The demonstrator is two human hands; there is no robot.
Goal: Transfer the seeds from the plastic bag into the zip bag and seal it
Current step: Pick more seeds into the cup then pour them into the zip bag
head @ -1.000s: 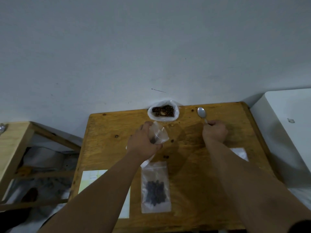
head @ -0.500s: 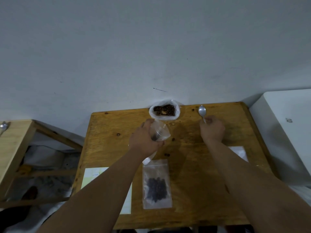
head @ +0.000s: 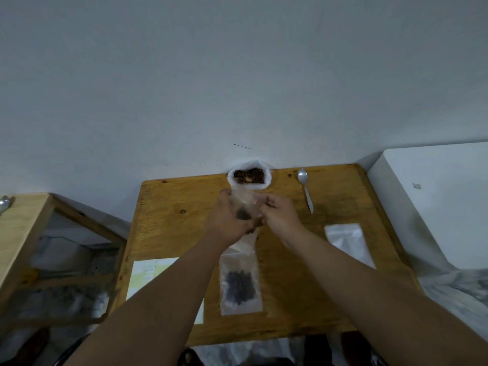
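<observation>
1. Risk, spill: you hold the zip bag (head: 244,207) above the table (head: 171,215) with a small dark cluster of seeds low inside it. Its mouth looks unsealed; if the bag tips toward the far edge while you work the top strip, seeds would likely run out onto the wood.
2. Risk, bad seal: a seed caught in the zip track would likely stop the strip from closing. Whether any sit that high cannot be told; the film is too blurred.
3. Risk, knock-over: the plastic bag (head: 249,176) stands open at the far edge, just beyond your knuckles, with brown seeds exposed. A forward push of either hand could topple it.
4. Left hand (head: 229,220): closed around the left side and lower part of the zip bag, gripping it.
5. Right hand (head: 280,211): fingertips pinched at the bag's upper right edge, apparently on the strip; the exact contact is not clear.
6. Position: the zip bag sits between both hands, touching each, near of the plastic bag.
7. The spoon (head: 305,188) lies free on the table, right of your hands.
8. A filled flat bag (head: 240,285) lies near of your hands, untouched.
</observation>
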